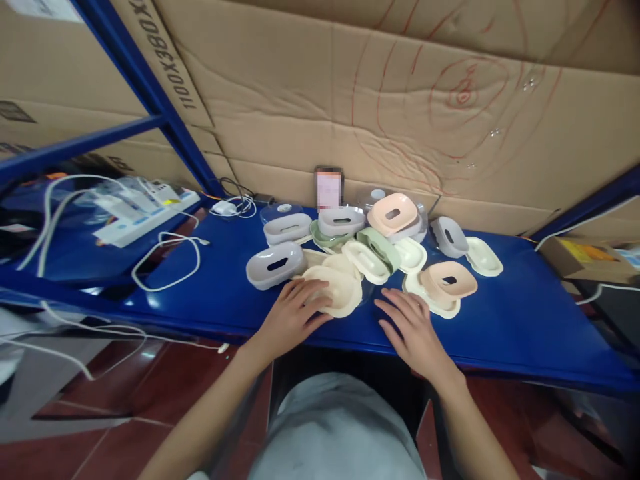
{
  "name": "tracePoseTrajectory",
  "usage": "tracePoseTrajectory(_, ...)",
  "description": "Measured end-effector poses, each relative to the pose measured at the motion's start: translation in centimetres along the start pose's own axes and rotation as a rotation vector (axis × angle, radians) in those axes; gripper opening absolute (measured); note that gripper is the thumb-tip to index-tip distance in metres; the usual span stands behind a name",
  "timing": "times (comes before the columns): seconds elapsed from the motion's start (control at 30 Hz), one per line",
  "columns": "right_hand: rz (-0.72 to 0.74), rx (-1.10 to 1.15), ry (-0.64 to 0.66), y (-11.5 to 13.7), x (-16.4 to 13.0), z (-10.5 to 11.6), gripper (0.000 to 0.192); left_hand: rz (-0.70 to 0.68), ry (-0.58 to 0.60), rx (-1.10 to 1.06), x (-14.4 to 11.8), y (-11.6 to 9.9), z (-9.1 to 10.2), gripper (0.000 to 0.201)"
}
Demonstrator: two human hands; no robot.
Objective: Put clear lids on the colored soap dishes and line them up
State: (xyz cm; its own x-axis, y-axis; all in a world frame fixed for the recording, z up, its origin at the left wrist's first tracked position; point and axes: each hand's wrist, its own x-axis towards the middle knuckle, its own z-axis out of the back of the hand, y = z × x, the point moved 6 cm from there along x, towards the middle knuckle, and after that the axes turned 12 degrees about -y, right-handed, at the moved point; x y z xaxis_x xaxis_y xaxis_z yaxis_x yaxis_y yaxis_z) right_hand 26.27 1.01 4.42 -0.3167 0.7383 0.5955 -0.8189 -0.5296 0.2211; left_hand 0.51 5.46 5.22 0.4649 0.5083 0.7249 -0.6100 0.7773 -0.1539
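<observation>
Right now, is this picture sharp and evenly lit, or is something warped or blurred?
Head view: straight shelf beams bow toward the edges, a wide-lens warp; soft glare on the blue shelf; the phone screen is blurred out; both hands look fairly sharp.

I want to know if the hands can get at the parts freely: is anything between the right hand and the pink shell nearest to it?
Nothing visible. The right hand lies flat on the blue shelf, and the pink shell sits just beyond its fingers, across bare shelf. The left hand already touches a cream tray.
</observation>
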Motion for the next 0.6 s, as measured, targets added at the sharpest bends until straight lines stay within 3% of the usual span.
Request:
tracePoseTrajectory(0.23,0.069,0.014,0.014,2.4,2.7,-2.9,0.048,-0.026,-0.017,-0.016,-3.2,-2.1,1.5,0.013)
tracePoseTrajectory(0.33,0.083,-0.003,0.002,2.7,2.6,-3.8,0.039,0.010,-0.002,-0.008,-4.7,-2.3,1.5,0.014)
tracePoseTrajectory(0.43,0.018,0.010,-0.087,2.3,2.2,-3.8,0.027,0.066,-0.018,-0.025,-5.6,-2.1,1.6,0.017)
tracePoseTrajectory(0.6,-0.042,0.020,-0.187,1.6,1.6,-3.0,0.029,0.136,-0.045,-0.037,-5.7,-1.8,1.6,0.017)
